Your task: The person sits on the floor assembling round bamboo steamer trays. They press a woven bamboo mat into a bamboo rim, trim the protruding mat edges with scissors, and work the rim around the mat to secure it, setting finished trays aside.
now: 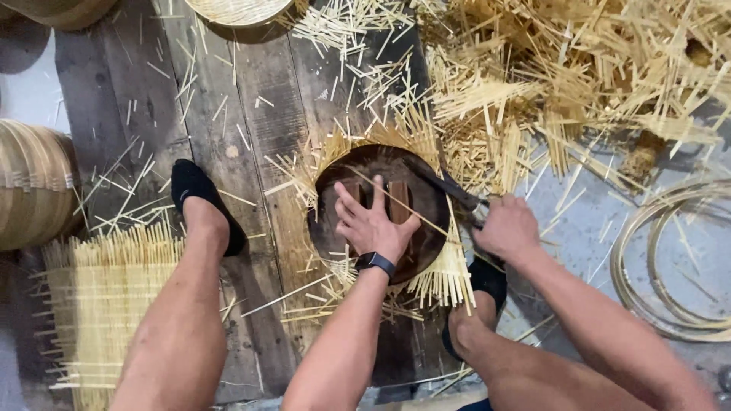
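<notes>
Dark wooden planks (251, 114) underfoot, littered with pale bamboo offcuts (563, 68), and right in the middle sits a round dark mould (426, 190) pressed onto a woven bamboo mat (442, 278) whose splint ends fan out from beneath its rim. The left hand (373, 221) lies flat on top of the mould, fingers spread wide, pinning it down, while just to its right the right hand (506, 227) is fisted tight around the handle of a dark-bladed knife (445, 186) lying along the mould's edge. Looks to me like trimming the mat round the mould is under way, and the next cut wants the blade hugging that rim with the pressing hand kept clear.
</notes>
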